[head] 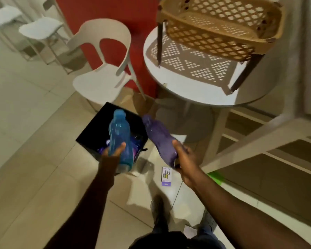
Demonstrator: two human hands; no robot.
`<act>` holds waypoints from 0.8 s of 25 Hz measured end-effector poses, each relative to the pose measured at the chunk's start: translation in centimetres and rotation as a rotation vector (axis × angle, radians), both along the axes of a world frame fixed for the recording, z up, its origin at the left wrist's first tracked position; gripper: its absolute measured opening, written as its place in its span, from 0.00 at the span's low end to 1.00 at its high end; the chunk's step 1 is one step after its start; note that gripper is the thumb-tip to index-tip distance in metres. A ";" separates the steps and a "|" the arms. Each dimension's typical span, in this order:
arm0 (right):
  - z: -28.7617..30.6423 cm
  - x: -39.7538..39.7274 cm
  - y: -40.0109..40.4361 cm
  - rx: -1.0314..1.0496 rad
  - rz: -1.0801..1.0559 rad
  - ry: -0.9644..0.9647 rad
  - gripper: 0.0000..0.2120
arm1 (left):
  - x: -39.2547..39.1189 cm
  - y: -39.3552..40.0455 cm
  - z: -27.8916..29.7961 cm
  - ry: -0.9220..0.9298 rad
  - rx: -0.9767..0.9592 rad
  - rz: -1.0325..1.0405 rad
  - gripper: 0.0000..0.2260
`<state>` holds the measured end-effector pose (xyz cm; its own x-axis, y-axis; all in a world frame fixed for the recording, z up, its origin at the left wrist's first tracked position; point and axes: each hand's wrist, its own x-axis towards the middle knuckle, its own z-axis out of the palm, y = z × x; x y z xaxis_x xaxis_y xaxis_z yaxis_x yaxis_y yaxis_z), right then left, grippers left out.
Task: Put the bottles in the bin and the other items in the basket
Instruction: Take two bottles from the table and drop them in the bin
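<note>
tiled floor; black bin (90, 131) under left hand (113, 151) gripping blue bottle (118, 133), neck forward; right hand (184, 159) grips purple bottle (159, 139) beside bin

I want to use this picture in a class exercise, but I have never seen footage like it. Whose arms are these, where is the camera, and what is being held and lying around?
There is no machine here. A person wears one wide-angle camera on the head, looking down, so you see their own arms and feet. The left hand holds a blue bottle above a black bin on the floor; something purple already lies inside it. The right hand holds a purple bottle just beside the bin. A small box lies on the floor tiles near the feet. Further off, a brown lattice basket stands on a round white table, with a white chair to its left. The picture is blurred, so the box's print cannot be read.
</note>
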<state>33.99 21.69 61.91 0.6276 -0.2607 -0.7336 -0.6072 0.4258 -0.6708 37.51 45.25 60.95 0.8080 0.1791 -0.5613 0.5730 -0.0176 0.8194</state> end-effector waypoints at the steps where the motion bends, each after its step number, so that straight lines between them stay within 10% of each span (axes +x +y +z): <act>1: -2.3 -1.1 0.2 0.035 0.021 0.106 0.23 | -1.4 0.9 -2.1 0.121 -0.037 0.046 0.27; 6: -9.0 -3.9 0.6 0.003 -0.017 0.351 0.26 | -5.4 3.2 -8.3 0.408 -0.154 0.229 0.27; 13: -8.0 6.1 5.3 0.037 0.210 0.197 0.34 | -0.3 2.1 -8.5 0.238 -0.181 0.215 0.33; 20: -5.4 10.6 5.1 -0.290 0.472 0.048 0.35 | 4.2 -0.5 -7.7 0.116 0.238 0.081 0.28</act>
